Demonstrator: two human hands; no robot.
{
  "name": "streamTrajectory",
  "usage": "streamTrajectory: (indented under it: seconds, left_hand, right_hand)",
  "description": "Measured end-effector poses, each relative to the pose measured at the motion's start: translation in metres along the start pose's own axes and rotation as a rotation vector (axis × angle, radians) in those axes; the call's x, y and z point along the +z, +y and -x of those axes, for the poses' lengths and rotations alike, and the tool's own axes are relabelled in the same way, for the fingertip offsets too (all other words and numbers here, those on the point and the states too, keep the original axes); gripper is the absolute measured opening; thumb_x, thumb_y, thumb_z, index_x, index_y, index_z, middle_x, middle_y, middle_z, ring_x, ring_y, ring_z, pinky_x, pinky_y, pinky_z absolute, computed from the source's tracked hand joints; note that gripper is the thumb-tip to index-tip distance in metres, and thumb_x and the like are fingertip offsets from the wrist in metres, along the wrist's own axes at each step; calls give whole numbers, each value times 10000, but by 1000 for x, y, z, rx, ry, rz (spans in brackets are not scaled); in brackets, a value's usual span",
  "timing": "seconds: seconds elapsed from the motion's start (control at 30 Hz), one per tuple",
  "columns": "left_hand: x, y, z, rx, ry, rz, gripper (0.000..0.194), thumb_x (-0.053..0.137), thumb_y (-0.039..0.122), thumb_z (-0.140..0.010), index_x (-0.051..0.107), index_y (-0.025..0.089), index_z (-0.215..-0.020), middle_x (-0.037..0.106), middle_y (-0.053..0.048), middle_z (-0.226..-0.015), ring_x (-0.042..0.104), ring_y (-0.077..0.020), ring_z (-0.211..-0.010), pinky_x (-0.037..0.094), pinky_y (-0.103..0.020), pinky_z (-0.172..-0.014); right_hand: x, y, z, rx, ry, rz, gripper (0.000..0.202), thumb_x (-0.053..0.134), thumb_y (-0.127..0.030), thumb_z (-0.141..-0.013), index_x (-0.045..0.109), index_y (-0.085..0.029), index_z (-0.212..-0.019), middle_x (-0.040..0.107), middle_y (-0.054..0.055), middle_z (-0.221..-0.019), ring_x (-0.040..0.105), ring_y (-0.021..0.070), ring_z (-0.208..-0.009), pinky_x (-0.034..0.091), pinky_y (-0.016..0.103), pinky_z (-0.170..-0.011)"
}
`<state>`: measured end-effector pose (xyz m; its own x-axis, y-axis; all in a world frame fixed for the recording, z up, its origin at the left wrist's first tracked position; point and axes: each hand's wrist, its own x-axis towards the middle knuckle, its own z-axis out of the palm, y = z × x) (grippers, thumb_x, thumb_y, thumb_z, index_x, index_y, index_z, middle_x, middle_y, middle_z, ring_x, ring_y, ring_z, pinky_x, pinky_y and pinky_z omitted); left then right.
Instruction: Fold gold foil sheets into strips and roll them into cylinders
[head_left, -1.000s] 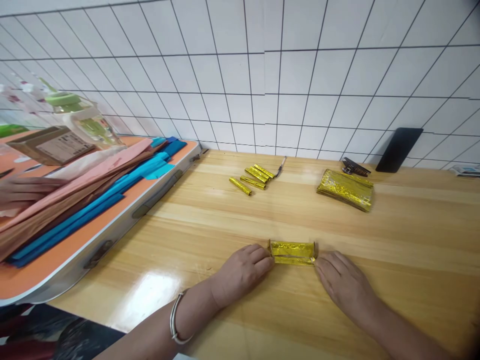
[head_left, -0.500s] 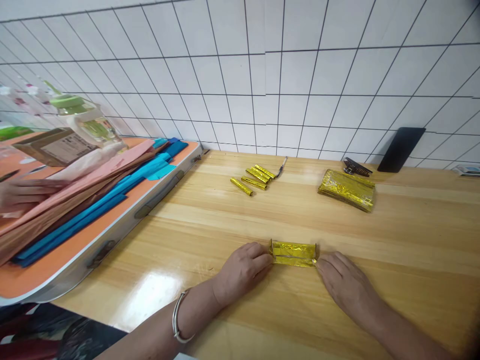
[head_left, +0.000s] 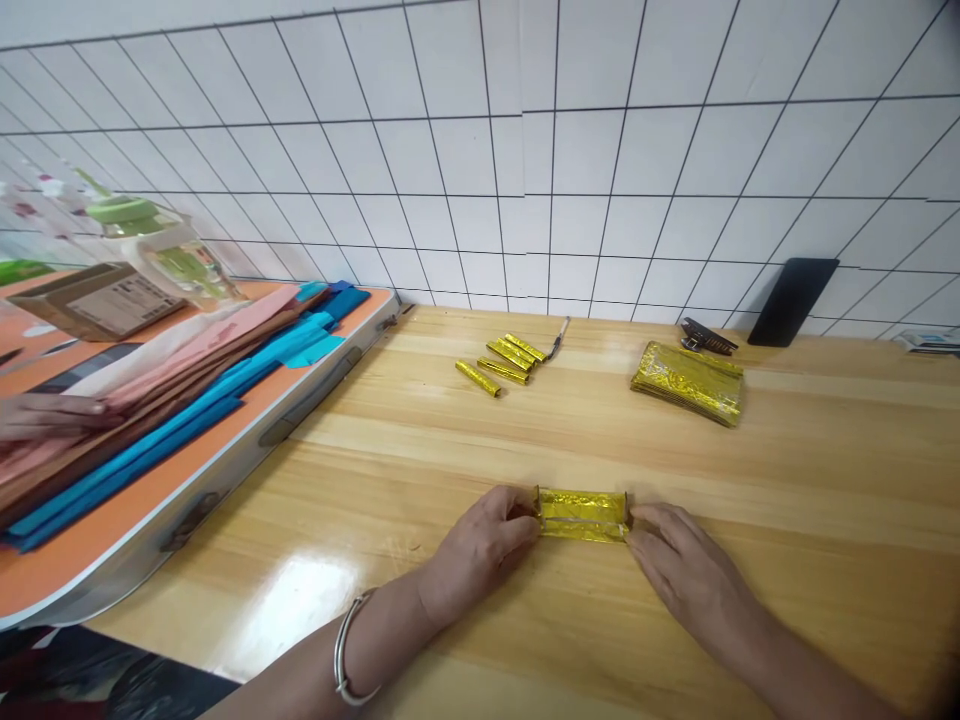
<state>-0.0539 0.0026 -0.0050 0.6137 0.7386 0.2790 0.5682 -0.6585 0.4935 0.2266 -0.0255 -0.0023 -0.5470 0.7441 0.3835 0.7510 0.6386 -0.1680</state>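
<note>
A gold foil sheet [head_left: 583, 513] with folded edges lies on the wooden table between my two hands. My left hand [head_left: 487, 540] has its fingers closed on the sheet's left end. At the right end, the fingertips of my right hand [head_left: 686, 555] pinch the folded edge. Farther back lie several narrow gold foil strips [head_left: 504, 371], rolled or folded. A stack of flat gold foil sheets [head_left: 690, 382] rests at the back right, beside a dark hair clip [head_left: 709, 337].
A pen [head_left: 558, 338] lies by the strips. A black phone [head_left: 793, 302] leans on the tiled wall. On the orange table [head_left: 45, 575] at left are blue, brown and pink papers [head_left: 217, 395], a cardboard box [head_left: 101, 300], a bottle [head_left: 176, 250] and another person's hand [head_left: 52, 415].
The view has shifted slightly. My right fingers have closed in higher along the sheet's right edge. The other person's hand has moved over the pink paper.
</note>
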Motion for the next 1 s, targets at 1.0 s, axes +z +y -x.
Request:
streamTrajectory:
  seconds: [1.0]
  left_hand:
    - [-2,-4,-1,188,-60,-227,159,409,154,-923,556,169,-981,651,-63,-1095,565,-186,-1067,466,-331,-871]
  right_hand:
    - [13,10,8,-61,-52,16,234,443,-80,-864,612,-153,-1009,618,100,-1073,542,198,-1044,505,366,-881]
